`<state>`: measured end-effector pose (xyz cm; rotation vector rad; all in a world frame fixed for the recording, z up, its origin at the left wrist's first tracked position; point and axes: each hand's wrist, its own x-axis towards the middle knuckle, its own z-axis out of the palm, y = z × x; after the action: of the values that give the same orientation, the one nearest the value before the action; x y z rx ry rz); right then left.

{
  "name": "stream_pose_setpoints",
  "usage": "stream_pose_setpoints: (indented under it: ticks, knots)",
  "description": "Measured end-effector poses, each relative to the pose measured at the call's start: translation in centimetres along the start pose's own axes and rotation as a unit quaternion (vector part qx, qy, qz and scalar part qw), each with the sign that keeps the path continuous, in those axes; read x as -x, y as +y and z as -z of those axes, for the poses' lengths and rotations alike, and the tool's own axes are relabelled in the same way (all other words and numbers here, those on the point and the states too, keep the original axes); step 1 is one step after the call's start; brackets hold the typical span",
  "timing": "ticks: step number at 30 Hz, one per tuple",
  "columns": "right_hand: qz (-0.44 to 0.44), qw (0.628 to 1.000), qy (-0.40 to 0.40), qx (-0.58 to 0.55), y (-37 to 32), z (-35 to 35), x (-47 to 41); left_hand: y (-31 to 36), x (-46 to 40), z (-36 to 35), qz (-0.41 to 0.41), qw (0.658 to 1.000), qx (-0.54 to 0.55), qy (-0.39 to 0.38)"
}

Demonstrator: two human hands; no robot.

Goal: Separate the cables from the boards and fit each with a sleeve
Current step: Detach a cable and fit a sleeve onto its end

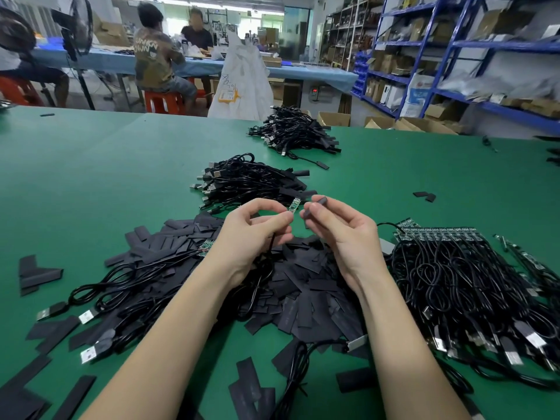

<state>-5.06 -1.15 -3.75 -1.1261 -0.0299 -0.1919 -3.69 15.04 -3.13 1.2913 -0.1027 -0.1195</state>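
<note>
Above the heap of flat black sleeves (291,283) on the green table (91,177), the left hand (251,234) pinches a small green circuit board (294,205) by its lower end, its black cable (266,256) hanging down to the heap. Just right of the board, not touching it, the right hand (339,231) pinches a single black sleeve (315,207) between thumb and fingers. Right of the heap lies a bundle of cables still joined to a board strip (436,233); beyond it, two piles of sleeved cables (251,180).
</note>
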Motion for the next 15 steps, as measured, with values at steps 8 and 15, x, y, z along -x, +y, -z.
stream_pose_setpoints:
  ticks: [8, 15]
  knots:
    - [0.008, 0.996, 0.049, -0.071, -0.76, -0.07, 0.05, 0.56, 0.16, 0.29, 0.044, 0.996, -0.013, -0.070]
    - [0.008, 0.996, 0.031, -0.078, -0.98, -0.35, -0.09, 0.89, 0.35, 0.26, 0.050, 0.994, 0.015, -0.095]
